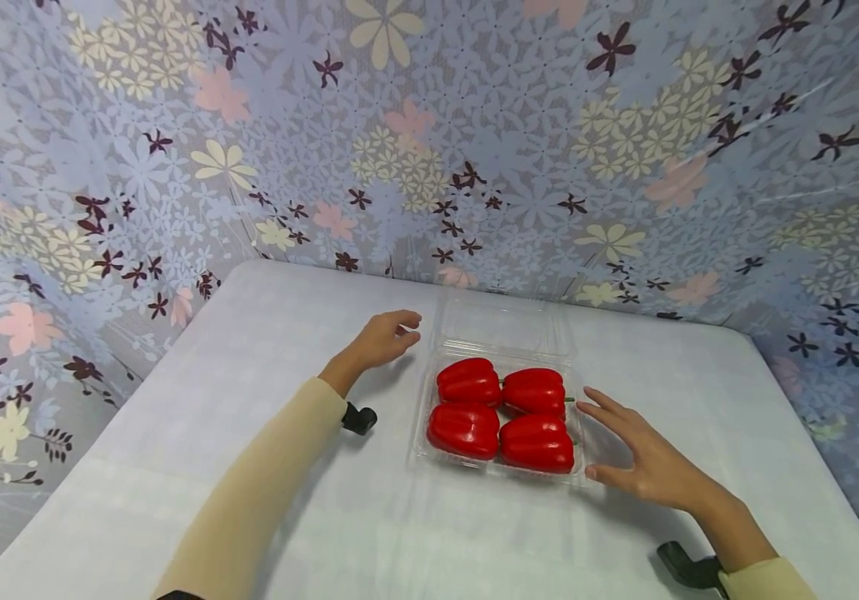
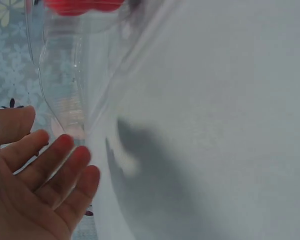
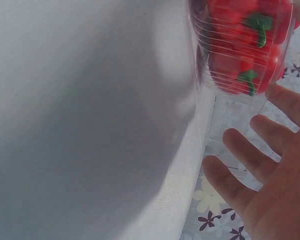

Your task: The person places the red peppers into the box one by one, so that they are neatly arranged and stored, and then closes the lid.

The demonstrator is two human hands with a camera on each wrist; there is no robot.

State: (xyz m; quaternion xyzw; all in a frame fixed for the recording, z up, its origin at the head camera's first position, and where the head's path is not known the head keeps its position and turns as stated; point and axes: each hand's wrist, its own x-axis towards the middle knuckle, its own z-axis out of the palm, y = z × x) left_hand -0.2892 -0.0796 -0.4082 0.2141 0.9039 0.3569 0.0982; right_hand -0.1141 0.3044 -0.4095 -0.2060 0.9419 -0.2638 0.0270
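Observation:
Several red bell peppers (image 1: 462, 430) with green stems sit in two rows inside a clear plastic clamshell container (image 1: 491, 468). Its transparent lid (image 1: 502, 323) lies folded back toward the wall. My left hand (image 1: 382, 340) hovers left of the lid, fingers loosely bent and holding nothing; in the left wrist view its palm and spread fingers show beside the clear plastic. Right of the container, my right hand (image 1: 642, 454) has thumb and fingers spread, with fingertips right at the container's side. The right wrist view shows the ribbed container wall (image 3: 235, 55) with green stems behind it.
The container stands on a table with a white cloth (image 1: 309, 517). Behind it is a wall covering with a flower pattern (image 1: 429, 150). Dark wrist-worn devices (image 1: 359, 418) show at both wrists, below light yellow sleeves (image 1: 257, 492).

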